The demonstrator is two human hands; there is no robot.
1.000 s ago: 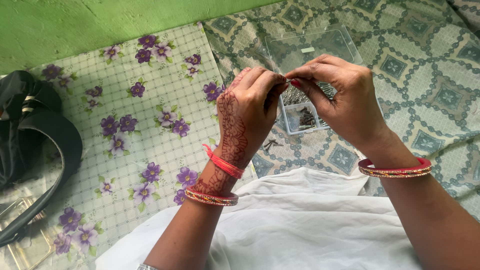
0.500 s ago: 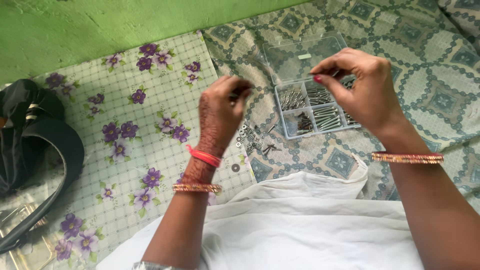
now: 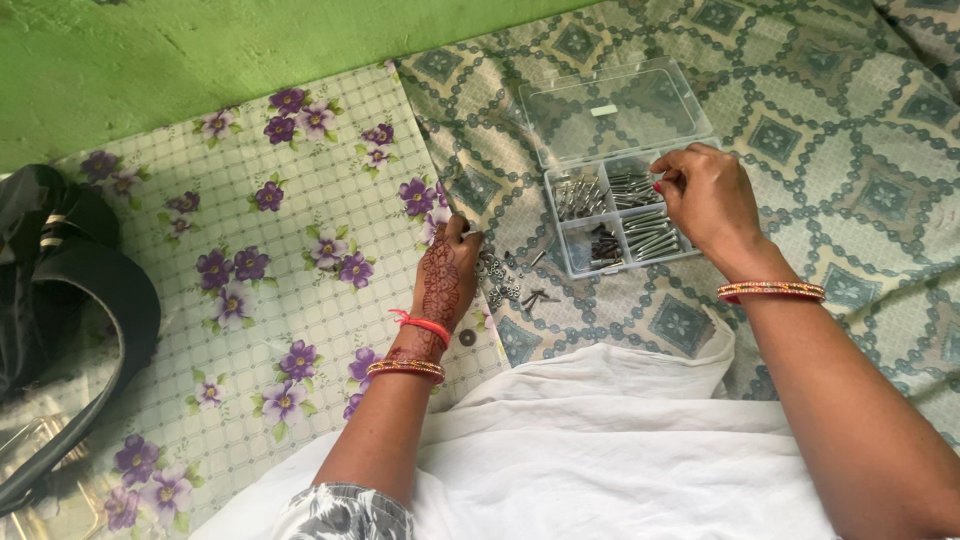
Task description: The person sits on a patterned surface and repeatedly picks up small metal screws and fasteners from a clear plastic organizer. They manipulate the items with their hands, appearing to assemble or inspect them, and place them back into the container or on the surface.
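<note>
Left hand (image 3: 447,270) being rested by small loose nuts (image 3: 497,277) on patterned cloth (image 3: 830,170), right hand (image 3: 706,196) being held over clear box (image 3: 618,165) of screws, fingers bent, flowered sheet (image 3: 250,260) being spread beside, black bag (image 3: 60,290) being left at edge

I see 1 package: a clear plastic compartment box (image 3: 620,215) lying on the patterned bedspread (image 3: 850,130), its see-through lid (image 3: 610,110) hinged open and flat behind it. A small pale rectangular label (image 3: 603,110) sits on that lid.
</note>
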